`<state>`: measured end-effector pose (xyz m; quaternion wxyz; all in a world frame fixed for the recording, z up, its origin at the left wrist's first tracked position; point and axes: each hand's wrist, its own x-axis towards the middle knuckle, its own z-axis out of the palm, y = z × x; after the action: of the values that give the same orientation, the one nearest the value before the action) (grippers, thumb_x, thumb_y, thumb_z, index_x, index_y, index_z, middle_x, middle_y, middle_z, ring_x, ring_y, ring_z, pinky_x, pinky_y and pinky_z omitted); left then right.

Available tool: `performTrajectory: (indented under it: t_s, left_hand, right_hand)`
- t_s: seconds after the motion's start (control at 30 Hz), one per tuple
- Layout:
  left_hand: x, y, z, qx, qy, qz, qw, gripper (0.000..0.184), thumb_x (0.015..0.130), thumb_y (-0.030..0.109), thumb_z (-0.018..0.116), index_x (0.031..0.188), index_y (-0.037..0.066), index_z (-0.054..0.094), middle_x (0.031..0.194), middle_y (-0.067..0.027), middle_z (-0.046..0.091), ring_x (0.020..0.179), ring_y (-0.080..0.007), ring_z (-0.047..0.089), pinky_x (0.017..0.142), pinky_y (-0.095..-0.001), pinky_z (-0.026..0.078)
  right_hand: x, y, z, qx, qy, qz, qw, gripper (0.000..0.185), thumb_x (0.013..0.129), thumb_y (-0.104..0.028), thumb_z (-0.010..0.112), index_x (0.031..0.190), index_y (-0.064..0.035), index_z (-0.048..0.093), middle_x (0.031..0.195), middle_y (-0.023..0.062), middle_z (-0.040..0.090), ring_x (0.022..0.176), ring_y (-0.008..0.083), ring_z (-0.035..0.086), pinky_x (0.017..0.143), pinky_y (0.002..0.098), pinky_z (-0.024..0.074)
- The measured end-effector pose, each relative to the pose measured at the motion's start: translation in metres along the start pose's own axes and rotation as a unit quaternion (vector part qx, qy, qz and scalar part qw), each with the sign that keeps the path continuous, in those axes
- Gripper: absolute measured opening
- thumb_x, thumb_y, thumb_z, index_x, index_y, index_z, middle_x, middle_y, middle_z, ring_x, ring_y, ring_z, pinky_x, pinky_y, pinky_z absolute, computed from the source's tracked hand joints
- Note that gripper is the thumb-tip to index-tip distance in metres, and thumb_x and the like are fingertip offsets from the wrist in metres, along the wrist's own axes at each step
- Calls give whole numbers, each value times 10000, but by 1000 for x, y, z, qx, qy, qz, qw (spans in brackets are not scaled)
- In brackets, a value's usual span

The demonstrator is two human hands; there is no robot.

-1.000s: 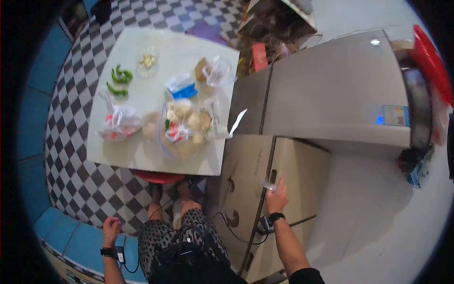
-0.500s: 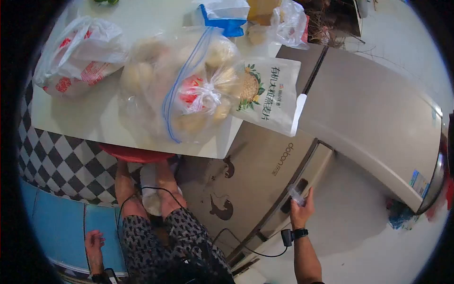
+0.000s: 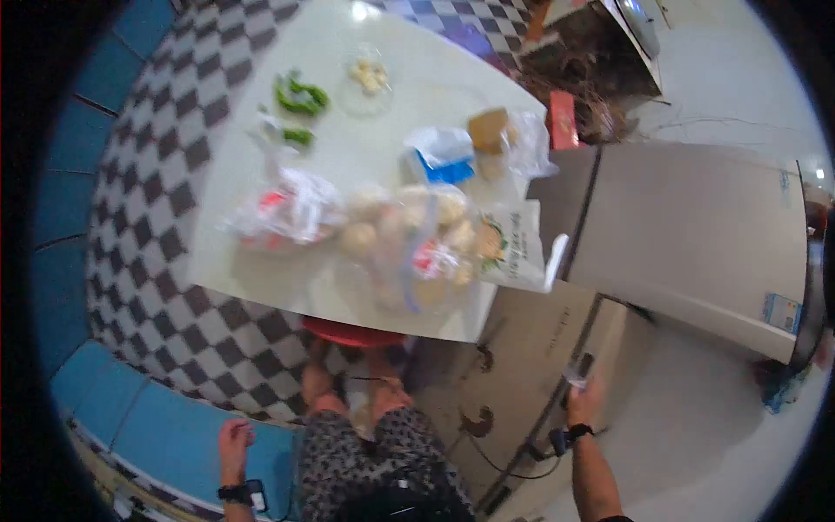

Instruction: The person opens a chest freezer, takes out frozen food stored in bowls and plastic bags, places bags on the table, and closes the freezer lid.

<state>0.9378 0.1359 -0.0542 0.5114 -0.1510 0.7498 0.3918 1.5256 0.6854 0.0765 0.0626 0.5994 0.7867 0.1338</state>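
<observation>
My left hand (image 3: 235,439) hangs over the blue tiles at lower left, its fingers loosely bent and apart, with nothing seen in them. At the dark handle recess along the edge of the beige lower fridge door (image 3: 526,361) is my right hand (image 3: 584,402). A small clear plastic item (image 3: 576,378) shows at its fingertips; what it is cannot be made out. Above, on the white table (image 3: 287,291), lie a clear zip bag of round pale pieces (image 3: 396,252), a printed white packet (image 3: 519,244) and a white carrier bag with red print (image 3: 291,209).
Farther back on the table are green peppers (image 3: 302,96), a clear dish of pale pieces (image 3: 370,78), a blue-and-white packet (image 3: 444,157) and a brown packet (image 3: 489,130). A red stool (image 3: 352,332) is under the near edge. The grey upper fridge part (image 3: 687,235) stands at right.
The view has swung closer to the table and back out, and the scene now sits farther right than at first. My right hand stays at the door edge with the clear item.
</observation>
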Motion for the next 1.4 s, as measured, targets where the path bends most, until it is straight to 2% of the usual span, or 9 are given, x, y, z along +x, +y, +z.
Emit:
performTrajectory:
  t_s: [0.17, 0.3, 0.53, 0.63, 0.87, 0.93, 1.0, 1.07, 1.4]
  left_hand:
    - [-31, 73, -31, -10, 34, 50, 998, 171, 986, 100, 652, 1149, 48, 644, 1045, -65, 717, 862, -162, 692, 749, -293, 554]
    - [-86, 86, -59, 0, 93, 110, 990, 185, 985, 105, 659, 1159, 43, 647, 1032, -69, 720, 852, -162, 697, 730, -296, 560]
    - [-133, 80, -122, 16, 131, 91, 987, 181, 979, 93, 658, 1148, 28, 667, 1007, -60, 720, 837, -165, 704, 720, -315, 571]
    - [-107, 88, -155, -13, 110, 108, 988, 203, 981, 106, 668, 1160, 12, 662, 1000, -65, 723, 845, -161, 704, 707, -303, 565]
    - [16, 134, -288, 60, 55, 162, 983, 254, 953, 160, 684, 1156, 7, 691, 1019, -103, 736, 853, -184, 714, 777, -344, 572]
    - [41, 146, -346, 218, 90, 235, 943, 263, 929, 196, 695, 1116, 13, 709, 1025, -113, 741, 891, -225, 724, 816, -366, 569]
    - [16, 188, -381, 190, 121, 235, 946, 263, 920, 207, 698, 1105, 20, 715, 1019, -114, 741, 891, -241, 722, 817, -368, 569]
    - [30, 225, -431, 214, 182, 307, 909, 241, 918, 202, 692, 1084, 28, 715, 967, -107, 736, 843, -225, 706, 780, -362, 570]
    - [41, 541, -404, -323, -189, 294, 879, 189, 1028, 153, 620, 1182, 53, 666, 1053, -88, 709, 910, -211, 660, 844, -383, 539]
  right_hand:
    - [10, -100, -55, 184, -41, 140, 972, 851, 827, -217, 793, 1569, -74, 402, 1400, 237, 556, 1235, 421, 577, 1024, 481, 483]
    - [-2, -239, -98, 288, -157, -13, 944, 479, 790, -272, 828, 1160, -32, 643, 1074, 188, 572, 1017, 392, 603, 887, 466, 504]
    - [-44, -338, -48, 493, -203, -55, 844, 350, 830, -276, 789, 906, -9, 575, 950, 125, 523, 873, 319, 546, 801, 419, 462]
    - [-48, -354, -44, 656, -416, 168, 607, 442, 992, -558, 606, 864, -135, 613, 828, 7, 555, 764, 129, 505, 677, 311, 416]
    - [-45, -457, -109, 758, -364, 219, 494, 715, 939, -813, 441, 766, -146, 629, 662, -3, 538, 640, 137, 530, 549, 279, 342]
    - [-49, -507, -133, 779, -325, 290, 451, 501, 985, -586, 602, 843, -106, 630, 774, 46, 603, 677, 167, 565, 581, 289, 410]
    - [-39, -578, -193, 747, -322, 102, 573, 252, 987, -266, 716, 1073, -51, 615, 930, 62, 652, 910, 206, 662, 750, 327, 533]
    - [-37, -647, -269, 824, -308, 80, 470, 300, 934, -12, 720, 1185, -11, 555, 1077, 128, 651, 1037, 255, 687, 888, 343, 571]
    - [70, -905, -443, 880, -356, -103, 298, 374, 975, 31, 574, 1330, -33, 475, 1343, 192, 610, 1284, 361, 611, 1082, 489, 513]
